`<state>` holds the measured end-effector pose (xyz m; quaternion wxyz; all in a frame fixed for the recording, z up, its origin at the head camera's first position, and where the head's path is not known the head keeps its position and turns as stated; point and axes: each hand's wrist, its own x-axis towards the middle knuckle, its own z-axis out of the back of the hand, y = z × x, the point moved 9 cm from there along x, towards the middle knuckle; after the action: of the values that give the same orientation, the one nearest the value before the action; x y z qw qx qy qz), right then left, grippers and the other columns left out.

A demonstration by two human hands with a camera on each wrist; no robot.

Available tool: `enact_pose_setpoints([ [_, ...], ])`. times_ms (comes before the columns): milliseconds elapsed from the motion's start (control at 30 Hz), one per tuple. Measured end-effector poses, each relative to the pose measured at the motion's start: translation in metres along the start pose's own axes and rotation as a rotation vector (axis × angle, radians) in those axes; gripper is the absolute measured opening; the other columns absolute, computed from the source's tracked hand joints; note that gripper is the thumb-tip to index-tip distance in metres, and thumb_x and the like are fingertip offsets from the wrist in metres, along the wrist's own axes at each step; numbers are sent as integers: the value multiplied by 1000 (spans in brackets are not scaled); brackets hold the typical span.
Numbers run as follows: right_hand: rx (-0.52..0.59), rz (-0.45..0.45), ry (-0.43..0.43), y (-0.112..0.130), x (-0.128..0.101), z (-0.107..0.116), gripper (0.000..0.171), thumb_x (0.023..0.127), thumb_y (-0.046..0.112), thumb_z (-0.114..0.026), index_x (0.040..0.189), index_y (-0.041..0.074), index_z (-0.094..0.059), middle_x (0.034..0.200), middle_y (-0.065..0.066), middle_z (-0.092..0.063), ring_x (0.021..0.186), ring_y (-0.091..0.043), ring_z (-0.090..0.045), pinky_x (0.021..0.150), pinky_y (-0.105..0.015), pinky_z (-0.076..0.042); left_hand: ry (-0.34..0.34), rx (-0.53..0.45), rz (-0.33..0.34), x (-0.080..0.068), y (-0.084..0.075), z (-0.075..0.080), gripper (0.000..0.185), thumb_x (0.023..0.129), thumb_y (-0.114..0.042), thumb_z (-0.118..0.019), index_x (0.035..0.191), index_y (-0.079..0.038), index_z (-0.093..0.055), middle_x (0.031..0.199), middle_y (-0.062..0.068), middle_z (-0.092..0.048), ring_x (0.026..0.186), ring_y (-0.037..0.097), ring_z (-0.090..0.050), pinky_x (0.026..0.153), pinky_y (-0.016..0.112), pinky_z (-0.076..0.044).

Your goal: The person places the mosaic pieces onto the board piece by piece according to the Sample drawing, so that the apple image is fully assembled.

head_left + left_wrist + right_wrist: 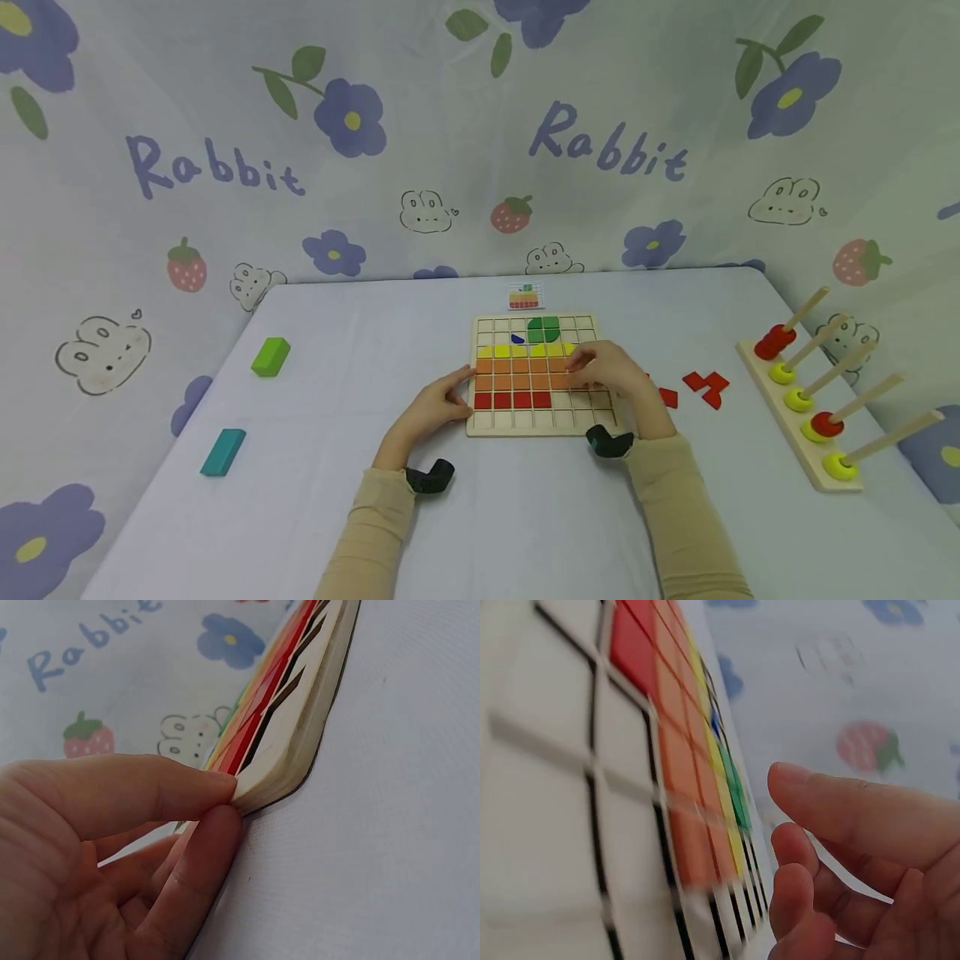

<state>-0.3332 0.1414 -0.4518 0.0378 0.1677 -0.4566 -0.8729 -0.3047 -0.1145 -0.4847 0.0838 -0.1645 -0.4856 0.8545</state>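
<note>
A light wooden grid board (532, 423) lies in front of me, with rows of red, orange (517, 367) and yellow tiles, green pieces (543, 329) and a small blue piece (517, 339). My left hand (435, 406) is at the board's left edge. In the left wrist view, its thumb and a finger (214, 844) pinch the board's corner. Over the right part of the board is my right hand (609, 367). Its thumb (795, 784) and bent fingers stand apart with nothing between them in the right wrist view.
Loose red pieces (708, 387) lie right of the board. Further right stands a peg rack (806, 429) with red and yellow beads. A pattern card (525, 296) lies behind the board. Green (271, 357) and teal blocks (222, 452) are at the left.
</note>
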Motion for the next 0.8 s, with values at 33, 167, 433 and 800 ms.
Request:
enact_pose_setpoints([
  [33, 13, -15, -18, -8, -1, 9, 26, 76, 11, -71, 98, 0, -64, 90, -10, -59, 73, -20, -49, 62, -30, -44, 0, 2, 0, 0, 0, 0, 68, 76, -4, -69, 139, -15, -44, 140, 4, -44, 72, 14, -49, 62, 25, -41],
  [167, 36, -94, -81, -44, -8, 42, 32, 80, 15, -68, 107, 0, -60, 97, -11, -58, 80, -22, -48, 66, -29, -42, -3, 10, 4, 1, 0, 0, 68, 76, -4, -69, 139, -15, -44, 126, 5, -53, 72, 14, -48, 62, 26, -40],
  [433, 34, -200, -144, -79, -17, 68, 42, 82, 20, -68, 117, 0, -56, 107, -15, -56, 92, -25, -48, 70, -29, -42, -6, 9, 16, 1, 2, 0, 68, 76, -5, -70, 138, -16, -46, 138, 2, -45, 73, 14, -48, 62, 26, -41],
  [800, -84, -198, -175, -69, -14, 60, 40, 80, 20, -69, 111, -1, -58, 106, -18, -57, 92, -28, -50, 73, -33, -43, -7, 6, 2, -1, -2, 1, 69, 76, -4, -70, 139, -14, -44, 120, 5, -56, 72, 14, -48, 63, 26, -41],
])
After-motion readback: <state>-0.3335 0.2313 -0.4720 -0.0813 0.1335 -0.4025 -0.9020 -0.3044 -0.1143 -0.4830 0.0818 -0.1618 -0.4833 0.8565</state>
